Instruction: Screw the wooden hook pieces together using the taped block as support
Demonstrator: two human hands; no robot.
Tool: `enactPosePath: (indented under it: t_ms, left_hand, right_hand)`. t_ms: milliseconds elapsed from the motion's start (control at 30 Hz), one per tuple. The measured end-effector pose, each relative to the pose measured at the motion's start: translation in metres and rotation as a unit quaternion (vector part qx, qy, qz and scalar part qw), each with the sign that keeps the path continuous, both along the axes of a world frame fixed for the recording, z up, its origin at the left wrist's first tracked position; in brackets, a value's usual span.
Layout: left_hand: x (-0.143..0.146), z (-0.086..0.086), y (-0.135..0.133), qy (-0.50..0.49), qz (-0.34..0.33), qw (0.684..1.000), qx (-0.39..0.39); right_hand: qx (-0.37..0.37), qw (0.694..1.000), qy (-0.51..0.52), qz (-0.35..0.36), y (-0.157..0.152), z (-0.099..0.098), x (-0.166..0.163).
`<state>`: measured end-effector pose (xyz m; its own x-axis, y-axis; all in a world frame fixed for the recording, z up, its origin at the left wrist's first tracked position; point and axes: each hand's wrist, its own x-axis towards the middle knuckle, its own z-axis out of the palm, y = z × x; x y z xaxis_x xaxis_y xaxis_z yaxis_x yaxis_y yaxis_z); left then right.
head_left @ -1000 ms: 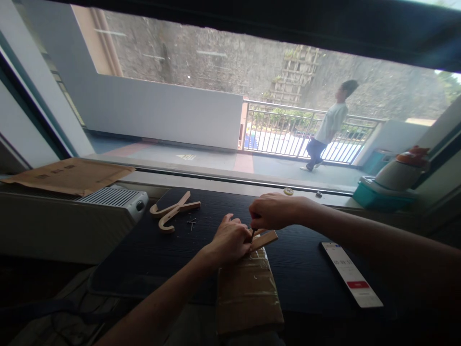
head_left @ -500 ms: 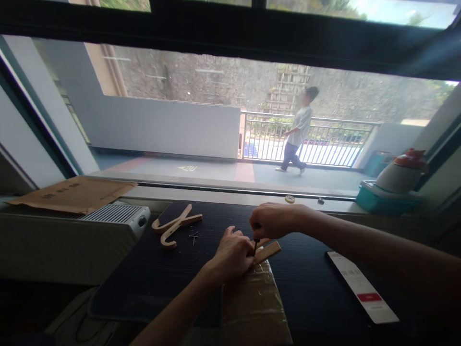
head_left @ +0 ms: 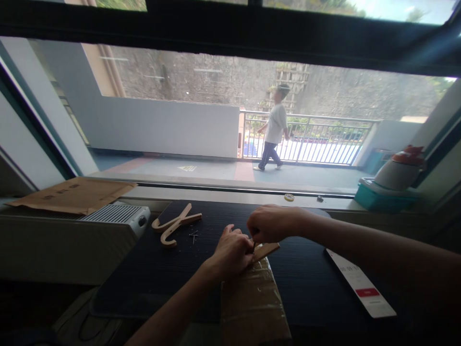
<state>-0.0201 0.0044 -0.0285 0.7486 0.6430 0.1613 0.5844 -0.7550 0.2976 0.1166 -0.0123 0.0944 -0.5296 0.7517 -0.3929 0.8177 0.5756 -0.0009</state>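
- Since the frame half a second ago, the right hand [head_left: 268,224] has sunk closer to the wood, and less of the dark shaft of its slim tool [head_left: 254,247] shows.
- Outside, a passer-by [head_left: 275,124] has moved leftward along the railing [head_left: 319,139]; the left hand [head_left: 233,251] keeps its place.
- The phone [head_left: 367,290], near the desk [head_left: 154,269]'s right edge, displays large timer digits, apparently beginning 00:09, above a red button whose lettering is too small to read.
- An envelope [head_left: 97,194] beyond the desk's left edge bears three dark printed marks, illegible here.
- The wooden piece [head_left: 268,251] lies at the far end of a taped cardboard box [head_left: 254,307], which runs over the desk's near edge; its long axis slants, the free end pointing to the far right corner.
- The left fingers press and grip that piece, one finger raised; the right fist is closed around the tool, shaft pointing down.
- Crossed wooden hooks [head_left: 175,226] lie by the far left corner, screws [head_left: 193,235] just beside them.
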Motion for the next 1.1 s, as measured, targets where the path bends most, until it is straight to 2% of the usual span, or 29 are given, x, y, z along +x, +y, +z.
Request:
enactPosePath:
  t_ms: [133, 267, 400, 467, 667, 933, 1100]
  left_hand:
    - [0.0, 0.0, 0.0, 0.012, -0.005, 1.0, -0.001]
    - [0.0, 0.001, 0.001, 0.011, -0.003, 1.0, 0.001]
    - [0.0, 0.004, 0.0, 0.005, -0.001, 1.0, -0.011]
    - [0.0, 0.005, -0.001, 0.009, 0.001, 1.0, -0.016]
    - [0.001, 0.007, -0.002, 0.02, -0.006, 1.0, -0.02]
    - [0.001, 0.002, 0.0, 0.009, -0.002, 1.0, -0.018]
    - [0.001, 0.005, -0.001, 0.017, -0.009, 1.0, -0.013]
  right_hand:
    - [-0.007, 0.998, -0.002, -0.07, 0.0, 0.0, 0.012]
    - [0.04, 0.997, -0.054, -0.026, -0.006, 0.011, 0.004]
    - [0.03, 0.998, -0.046, 0.044, -0.005, 0.015, -0.008]
    - [0.026, 0.998, -0.05, 0.035, -0.003, 0.012, -0.009]
    - [0.047, 0.995, -0.063, -0.057, -0.001, 0.004, -0.003]
    - [0.025, 0.997, -0.069, 0.029, -0.006, 0.015, -0.009]
    - [0.031, 0.998, -0.058, -0.013, -0.006, 0.007, -0.006]
